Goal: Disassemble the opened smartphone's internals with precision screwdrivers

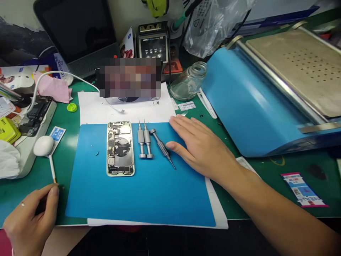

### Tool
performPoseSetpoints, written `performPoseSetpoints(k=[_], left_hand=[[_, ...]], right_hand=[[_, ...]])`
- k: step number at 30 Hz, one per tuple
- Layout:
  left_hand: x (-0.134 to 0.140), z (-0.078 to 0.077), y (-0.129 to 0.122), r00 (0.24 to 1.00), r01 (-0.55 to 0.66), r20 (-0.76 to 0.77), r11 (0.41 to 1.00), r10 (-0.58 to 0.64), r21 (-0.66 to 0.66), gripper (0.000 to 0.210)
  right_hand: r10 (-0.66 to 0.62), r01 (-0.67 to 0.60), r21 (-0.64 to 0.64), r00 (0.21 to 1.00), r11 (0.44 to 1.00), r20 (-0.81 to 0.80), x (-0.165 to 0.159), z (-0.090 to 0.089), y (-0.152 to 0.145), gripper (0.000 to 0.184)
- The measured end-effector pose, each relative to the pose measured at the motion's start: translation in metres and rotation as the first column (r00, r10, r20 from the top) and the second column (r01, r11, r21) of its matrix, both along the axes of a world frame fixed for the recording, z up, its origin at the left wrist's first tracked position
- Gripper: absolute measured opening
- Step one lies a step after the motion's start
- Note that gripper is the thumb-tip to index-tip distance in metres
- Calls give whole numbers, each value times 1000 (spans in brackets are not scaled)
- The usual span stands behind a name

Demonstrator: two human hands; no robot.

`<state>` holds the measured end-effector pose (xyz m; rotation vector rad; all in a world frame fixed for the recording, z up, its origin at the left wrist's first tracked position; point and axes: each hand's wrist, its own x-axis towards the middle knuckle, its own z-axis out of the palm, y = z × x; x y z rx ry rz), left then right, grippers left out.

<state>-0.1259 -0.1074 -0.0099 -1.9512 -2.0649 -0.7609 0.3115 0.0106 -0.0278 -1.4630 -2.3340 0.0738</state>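
Note:
My left hand (34, 217) rests at the desk's front left edge, thumb and forefinger pinched together. Their tips meet the gold-coloured end of a thin white stem, which leads up to a white rounded head (44, 145); what the pinch holds is unclear. Flat over the right side of the blue mat (138, 199) lies my right hand (198, 142), fingers stretched out, its thumb beside a dark screwdriver (162, 147). Two silver screwdrivers (140, 140) lie side by side to its left. Beside them is an opened phone (120, 149), its inner parts showing.
A blue machine with a perforated metal plate (301, 60) takes up the right side. Behind the mat are white paper (90, 108), a glass jar (188, 83) and a blurred-out screen (130, 78). A white cable (66, 72) arches at left. Small dark bits lie on the mat.

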Motion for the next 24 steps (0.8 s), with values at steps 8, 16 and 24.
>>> performPoseSetpoints(k=[8, 16, 24], left_hand=[[10, 4, 4, 996, 55, -74, 994, -49, 89, 21], [10, 2, 3, 1000, 17, -23, 994, -15, 106, 20], [4, 0, -1, 998, 12, -55, 998, -9, 66, 22]], right_hand=[[-19, 14, -32, 991, 999, -132, 1, 1, 1, 72], [-74, 69, -38, 984, 997, -164, 1, 2, -1, 70], [-132, 123, -68, 978, 990, -159, 4, 1, 1, 70]])
